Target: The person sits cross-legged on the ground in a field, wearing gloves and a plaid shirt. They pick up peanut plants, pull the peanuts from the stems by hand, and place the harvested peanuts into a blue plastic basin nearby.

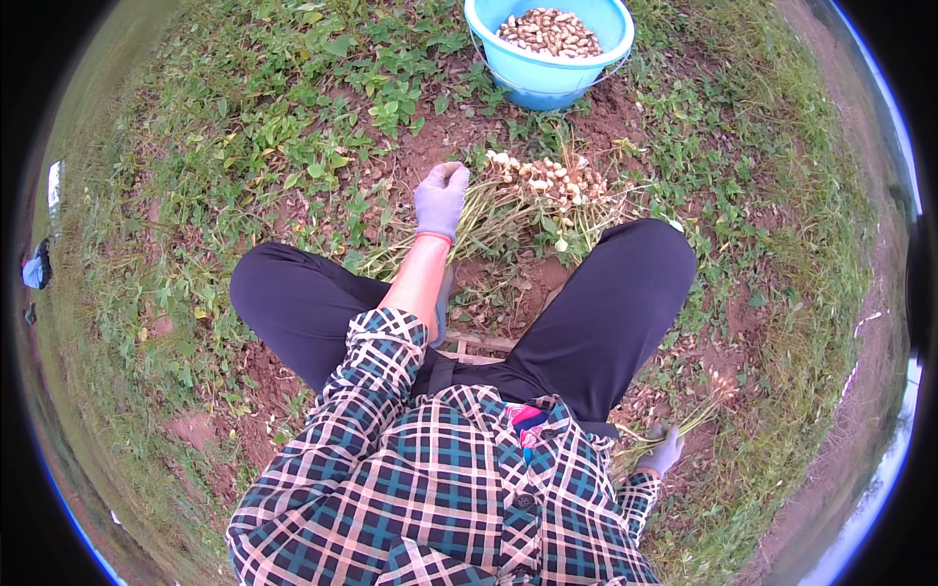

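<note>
My left hand (442, 196), in a lilac glove, is raised over the left side of a pile of pulled peanut plants. Its fingers are curled together, and I see nothing between them. The plants' stalks (484, 220) run under and beside it, while pale peanut pods (553, 179) cluster at their root ends to the right. Low on the right, beside my hip, my gloved right hand (663, 450) grips a small bunch of peanut stalks (696, 417). The roots of that bunch point up and away to the right; its other end is partly hidden by my clothing.
A blue bucket (546, 80) partly filled with peanuts (549, 33) stands on the soil beyond the pile. Low green plants (293, 110) cover much of the ground around me. Below me, part of a wooden seat (476, 344) shows between my legs (615, 308).
</note>
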Motion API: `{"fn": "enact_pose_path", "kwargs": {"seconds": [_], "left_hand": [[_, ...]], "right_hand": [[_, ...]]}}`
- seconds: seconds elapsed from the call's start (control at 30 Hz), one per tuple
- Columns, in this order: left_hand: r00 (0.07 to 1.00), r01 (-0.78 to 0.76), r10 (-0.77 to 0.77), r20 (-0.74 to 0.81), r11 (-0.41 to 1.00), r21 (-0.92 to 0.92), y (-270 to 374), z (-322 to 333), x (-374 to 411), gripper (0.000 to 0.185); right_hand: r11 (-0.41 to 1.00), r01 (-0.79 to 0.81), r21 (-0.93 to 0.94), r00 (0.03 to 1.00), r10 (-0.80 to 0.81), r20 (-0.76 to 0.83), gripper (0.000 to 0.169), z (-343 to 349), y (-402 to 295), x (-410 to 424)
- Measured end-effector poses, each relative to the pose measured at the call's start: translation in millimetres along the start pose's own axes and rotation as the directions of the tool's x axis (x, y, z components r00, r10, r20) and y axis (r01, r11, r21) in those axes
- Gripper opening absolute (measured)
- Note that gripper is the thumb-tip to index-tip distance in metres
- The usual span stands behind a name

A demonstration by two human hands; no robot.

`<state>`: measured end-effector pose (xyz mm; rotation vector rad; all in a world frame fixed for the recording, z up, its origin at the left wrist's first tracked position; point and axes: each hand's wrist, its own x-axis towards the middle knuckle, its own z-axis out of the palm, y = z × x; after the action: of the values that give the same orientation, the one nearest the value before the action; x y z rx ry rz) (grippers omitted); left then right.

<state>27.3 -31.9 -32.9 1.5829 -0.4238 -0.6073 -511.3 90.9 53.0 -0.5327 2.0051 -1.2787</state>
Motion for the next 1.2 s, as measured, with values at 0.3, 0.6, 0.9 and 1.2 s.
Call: {"fn": "enact_pose_path", "kwargs": {"seconds": [0.3,0.6,0.9,1.2], "left_hand": [[0.961,-0.211,0.101,0.257,0.869,0.447,18,94,-11,0.032],[0.140,-0.987,-0.246,0.959,0.038,0.153,-71,19,-81,0.048],[0.203,-0.913,-0.500,0.842,0.213,0.347,-85,-74,-50,0.032],[0.280,-0.898,-0.927,0.251,-0.161,0.409,9,-42,7,0.037]], "right_hand": [[0.591,-0.732,-0.339,0.667,0.724,-0.179,0.029,-92,199,-96],[0.800,-0.305,-0.516,0.902,0.417,0.113,0.042,22,131,-11],[0.565,0.724,-0.396,0.497,-0.028,0.868,0.088,261,25,33],[0.443,0.774,-0.452,0.489,0.036,0.872,0.073,329,30,44]]}}
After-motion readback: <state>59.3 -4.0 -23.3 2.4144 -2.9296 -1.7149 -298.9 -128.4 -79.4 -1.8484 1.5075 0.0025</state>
